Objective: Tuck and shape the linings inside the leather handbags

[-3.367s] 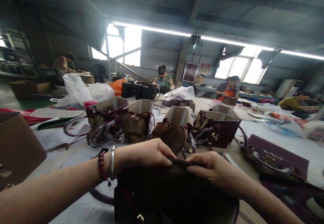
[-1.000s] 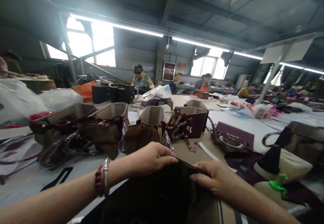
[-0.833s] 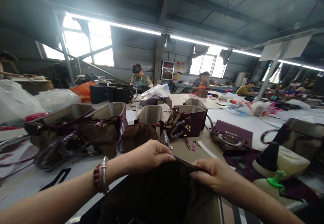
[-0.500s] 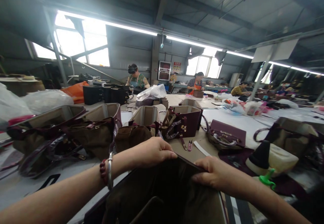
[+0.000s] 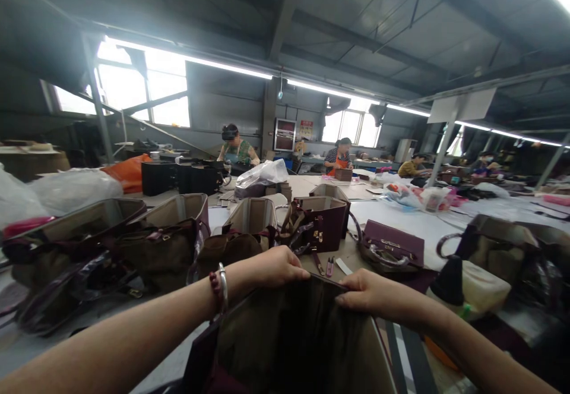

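A dark maroon handbag (image 5: pixel 289 346) stands open right in front of me, its mouth facing up. My left hand (image 5: pixel 271 266), with a bead bracelet and a metal bangle at the wrist, pinches the far rim of the bag. My right hand (image 5: pixel 378 293) grips the same rim a little to the right, fingers curled over the edge. The inside of the bag is dark and I cannot make out what is in it.
Several open brown and maroon handbags (image 5: pixel 178 239) stand in a row on the long white table (image 5: pixel 427 218). A flat maroon bag (image 5: pixel 392 245) and a glue bottle (image 5: pixel 472 284) lie at right. Plastic sacks (image 5: pixel 66 189) sit at left. Other people (image 5: pixel 234 144) work at the far end.
The view has swung to the right and tilted up. The bag is tilted so its lining shows more. Both hands keep their hold on the rim.
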Demonstrator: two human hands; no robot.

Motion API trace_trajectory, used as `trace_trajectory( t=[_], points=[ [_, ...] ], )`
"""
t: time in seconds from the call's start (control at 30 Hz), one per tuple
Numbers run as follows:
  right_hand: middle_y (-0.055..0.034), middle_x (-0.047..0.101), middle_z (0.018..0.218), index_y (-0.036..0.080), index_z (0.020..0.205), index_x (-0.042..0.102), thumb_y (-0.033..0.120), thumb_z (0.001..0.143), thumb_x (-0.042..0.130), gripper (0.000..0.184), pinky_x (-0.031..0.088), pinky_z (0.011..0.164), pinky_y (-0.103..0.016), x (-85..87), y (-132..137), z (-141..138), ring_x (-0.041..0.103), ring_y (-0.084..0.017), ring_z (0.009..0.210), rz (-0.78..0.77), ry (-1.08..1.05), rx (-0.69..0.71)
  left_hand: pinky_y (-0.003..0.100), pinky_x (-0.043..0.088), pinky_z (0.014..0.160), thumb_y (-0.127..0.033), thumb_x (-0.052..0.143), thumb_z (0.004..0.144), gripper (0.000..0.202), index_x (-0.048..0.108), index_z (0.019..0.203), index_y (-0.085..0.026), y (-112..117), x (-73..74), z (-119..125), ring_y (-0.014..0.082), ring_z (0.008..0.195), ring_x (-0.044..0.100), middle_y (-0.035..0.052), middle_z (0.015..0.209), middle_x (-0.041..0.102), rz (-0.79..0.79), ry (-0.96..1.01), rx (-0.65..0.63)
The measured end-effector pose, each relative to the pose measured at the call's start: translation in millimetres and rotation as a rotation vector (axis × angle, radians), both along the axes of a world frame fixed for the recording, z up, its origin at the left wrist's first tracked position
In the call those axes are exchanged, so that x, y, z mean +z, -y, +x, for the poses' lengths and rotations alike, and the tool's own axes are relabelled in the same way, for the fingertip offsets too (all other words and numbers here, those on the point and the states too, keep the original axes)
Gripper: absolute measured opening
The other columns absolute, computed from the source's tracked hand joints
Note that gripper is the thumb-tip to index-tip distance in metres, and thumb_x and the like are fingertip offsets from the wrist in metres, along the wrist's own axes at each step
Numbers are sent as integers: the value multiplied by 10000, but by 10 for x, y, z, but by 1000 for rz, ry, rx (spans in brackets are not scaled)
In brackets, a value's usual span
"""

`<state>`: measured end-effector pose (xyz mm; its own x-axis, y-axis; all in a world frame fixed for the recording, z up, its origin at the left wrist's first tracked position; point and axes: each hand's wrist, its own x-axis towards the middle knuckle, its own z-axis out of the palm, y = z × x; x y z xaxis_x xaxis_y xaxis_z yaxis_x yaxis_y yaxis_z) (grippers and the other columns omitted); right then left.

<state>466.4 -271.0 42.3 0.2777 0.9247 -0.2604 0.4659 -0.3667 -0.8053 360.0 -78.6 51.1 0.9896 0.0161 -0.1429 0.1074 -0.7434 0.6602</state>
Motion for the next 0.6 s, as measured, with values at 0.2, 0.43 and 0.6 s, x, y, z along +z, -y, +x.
trace_trajectory(
  t=[0.2, 0.43, 0.6],
  points=[
    [28, 535, 604, 118, 739, 615, 348, 665, 581, 244, 367, 526, -171, -95, 31, 162, 474, -75, 544, -29, -72, -73, 193, 285, 454, -401, 482, 682, 317, 604, 683, -108, -26, -24, 43, 77, 478, 345, -31, 532, 429, -51, 15, -44],
    [40, 491, 542, 126, 703, 581, 326, 649, 569, 208, 328, 425, -157, -93, 47, 107, 421, -53, 437, -91, -27, -94, 186, 298, 473, -354, 493, 684, 283, 621, 720, -104, 0, 39, -93, 79, 499, 370, -22, 560, 470, -54, 0, -86],
    [57, 412, 533, 121, 666, 560, 290, 665, 566, 170, 286, 432, -153, 14, 51, -57, 350, -44, 461, -58, 96, -34, 185, 296, 463, -353, 495, 683, 298, 629, 738, -93, 39, 2, -187, 83, 502, 380, -15, 564, 481, -49, 33, -37]
  ],
)
